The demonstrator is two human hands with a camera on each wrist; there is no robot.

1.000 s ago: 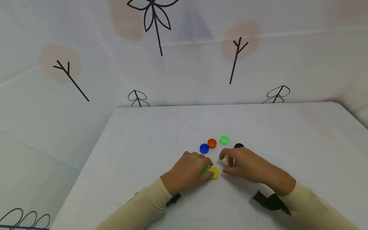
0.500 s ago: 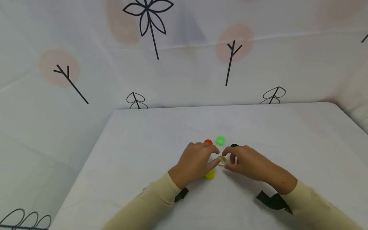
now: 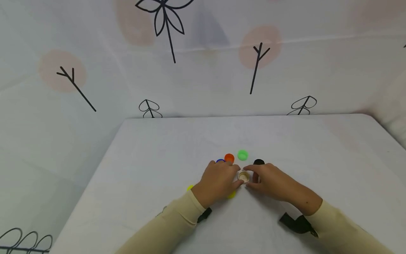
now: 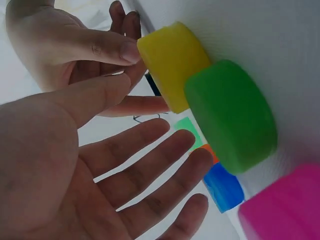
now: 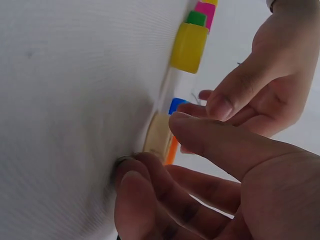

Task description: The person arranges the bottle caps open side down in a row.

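Observation:
A cream-coloured bottle cap (image 3: 243,177) lies on the white table, hollow side up, between both hands. My left hand (image 3: 216,184) comes in from its left, thumb tip right at the near rim and fingers spread. At its right, my right hand (image 3: 272,181) reaches thumb and index finger to either side of the cap, its other fingers loosely bent. In the right wrist view, the cream cap (image 5: 158,136) sits flat on the cloth beside the right fingertips. Under the left hand are a yellow cap (image 4: 172,65) and a green cap (image 4: 230,117), partly hidden in the head view.
Beyond the hands lie an orange cap (image 3: 229,157), a light green cap (image 3: 243,155), a black cap (image 3: 258,162) and a blue cap (image 3: 220,161). A pink cap (image 4: 285,210) and another yellow cap (image 3: 190,187) are near the left wrist. A patterned cloth (image 3: 203,81) hangs behind.
My left hand has left the yellow and green caps and moved right to the cream cap. The right hand has stayed by that cap, its index finger a little straighter.

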